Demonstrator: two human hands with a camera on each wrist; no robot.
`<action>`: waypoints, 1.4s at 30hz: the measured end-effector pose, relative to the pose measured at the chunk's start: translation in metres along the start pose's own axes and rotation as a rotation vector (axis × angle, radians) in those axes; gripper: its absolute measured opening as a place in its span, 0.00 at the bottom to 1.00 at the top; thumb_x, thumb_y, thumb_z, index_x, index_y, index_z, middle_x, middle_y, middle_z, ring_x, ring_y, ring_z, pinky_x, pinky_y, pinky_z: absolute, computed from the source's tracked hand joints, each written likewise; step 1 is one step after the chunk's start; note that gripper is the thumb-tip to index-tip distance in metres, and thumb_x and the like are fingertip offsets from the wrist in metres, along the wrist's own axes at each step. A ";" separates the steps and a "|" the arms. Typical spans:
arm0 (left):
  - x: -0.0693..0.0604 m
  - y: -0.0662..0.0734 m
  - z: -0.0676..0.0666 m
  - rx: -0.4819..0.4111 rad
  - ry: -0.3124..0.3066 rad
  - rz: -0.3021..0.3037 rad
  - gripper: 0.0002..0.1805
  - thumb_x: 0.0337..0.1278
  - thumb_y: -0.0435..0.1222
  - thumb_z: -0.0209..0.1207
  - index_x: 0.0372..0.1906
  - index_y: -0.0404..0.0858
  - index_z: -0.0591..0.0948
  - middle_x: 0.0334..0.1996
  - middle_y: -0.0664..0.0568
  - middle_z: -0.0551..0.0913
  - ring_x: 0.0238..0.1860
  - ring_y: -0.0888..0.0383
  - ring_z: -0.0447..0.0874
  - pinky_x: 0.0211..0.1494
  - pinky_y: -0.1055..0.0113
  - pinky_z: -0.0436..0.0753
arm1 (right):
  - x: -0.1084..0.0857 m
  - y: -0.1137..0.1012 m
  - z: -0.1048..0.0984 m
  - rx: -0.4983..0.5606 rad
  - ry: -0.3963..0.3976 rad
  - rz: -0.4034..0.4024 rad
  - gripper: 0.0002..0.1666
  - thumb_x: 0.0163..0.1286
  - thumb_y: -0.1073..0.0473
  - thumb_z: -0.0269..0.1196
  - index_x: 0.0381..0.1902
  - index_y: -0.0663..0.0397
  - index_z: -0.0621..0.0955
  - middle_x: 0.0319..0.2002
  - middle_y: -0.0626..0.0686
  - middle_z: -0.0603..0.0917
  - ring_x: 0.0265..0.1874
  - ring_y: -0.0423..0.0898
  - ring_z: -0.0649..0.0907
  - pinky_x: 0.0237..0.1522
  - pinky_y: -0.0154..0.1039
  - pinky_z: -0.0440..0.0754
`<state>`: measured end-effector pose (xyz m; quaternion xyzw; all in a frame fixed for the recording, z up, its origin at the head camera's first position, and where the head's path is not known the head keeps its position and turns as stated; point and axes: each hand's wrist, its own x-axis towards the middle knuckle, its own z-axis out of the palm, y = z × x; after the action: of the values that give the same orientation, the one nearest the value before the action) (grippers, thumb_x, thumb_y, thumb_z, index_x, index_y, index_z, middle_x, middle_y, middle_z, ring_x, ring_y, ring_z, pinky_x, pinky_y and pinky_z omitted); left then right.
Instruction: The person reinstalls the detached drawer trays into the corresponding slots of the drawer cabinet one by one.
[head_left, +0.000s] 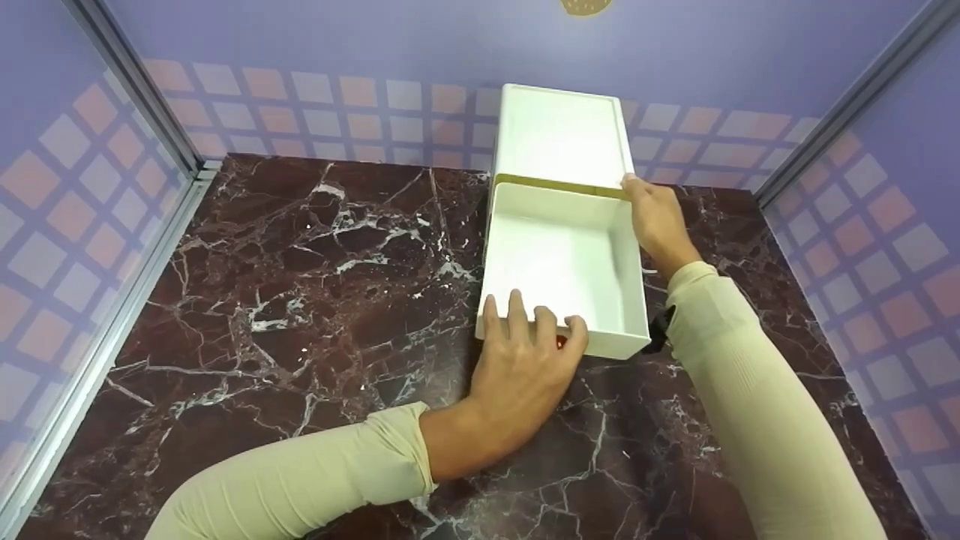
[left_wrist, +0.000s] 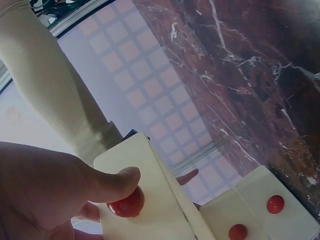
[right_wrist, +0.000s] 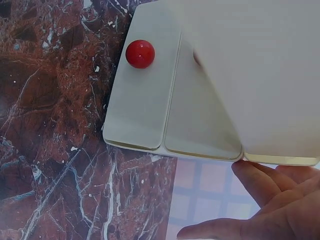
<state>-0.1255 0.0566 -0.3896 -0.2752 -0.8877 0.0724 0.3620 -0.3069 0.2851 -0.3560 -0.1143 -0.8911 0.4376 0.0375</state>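
Observation:
A white drawer cabinet (head_left: 562,139) stands against the back wall, and its top drawer (head_left: 562,255) is pulled out toward me. The inside of the drawer shows bare white. My left hand (head_left: 525,367) grips the drawer's front panel, fingers over the rim. In the left wrist view its thumb presses by a round red knob (left_wrist: 129,204) on that panel. My right hand (head_left: 656,221) rests against the cabinet's right side near the top front corner, with a finger stretched out straight. Lower drawer fronts (right_wrist: 137,105) with red knobs (right_wrist: 140,54) show in the right wrist view.
The cabinet stands on a dark red marbled tabletop (head_left: 300,300). Behind it rises a lilac wall (head_left: 337,37) with a pink and white check band; similar panels with metal frame posts (head_left: 135,82) flank the table. A dark object (head_left: 658,330) shows beside my right wrist.

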 end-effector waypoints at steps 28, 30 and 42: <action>0.032 -0.014 0.068 -0.011 -0.093 -0.037 0.41 0.72 0.61 0.49 0.82 0.53 0.54 0.81 0.38 0.52 0.81 0.38 0.54 0.79 0.35 0.59 | -0.001 0.001 -0.001 0.062 -0.028 -0.008 0.37 0.79 0.37 0.46 0.69 0.57 0.76 0.72 0.57 0.74 0.68 0.51 0.73 0.76 0.49 0.66; 0.019 -0.011 0.069 0.000 -0.122 -0.040 0.43 0.71 0.65 0.44 0.83 0.53 0.49 0.82 0.36 0.43 0.82 0.38 0.47 0.77 0.30 0.56 | -0.002 0.001 -0.001 0.063 -0.031 -0.010 0.37 0.79 0.37 0.46 0.69 0.57 0.77 0.72 0.56 0.73 0.68 0.50 0.72 0.76 0.48 0.66; -0.011 -0.007 0.087 0.005 -0.315 -0.010 0.45 0.70 0.70 0.36 0.83 0.60 0.35 0.82 0.40 0.28 0.82 0.37 0.36 0.72 0.23 0.57 | 0.000 -0.001 -0.003 0.101 -0.036 0.044 0.38 0.78 0.36 0.48 0.69 0.59 0.77 0.69 0.58 0.76 0.64 0.50 0.74 0.74 0.46 0.68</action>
<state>-0.1814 0.0505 -0.4573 -0.2552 -0.9346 0.1150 0.2194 -0.3067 0.2872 -0.3535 -0.1240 -0.8658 0.4845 0.0172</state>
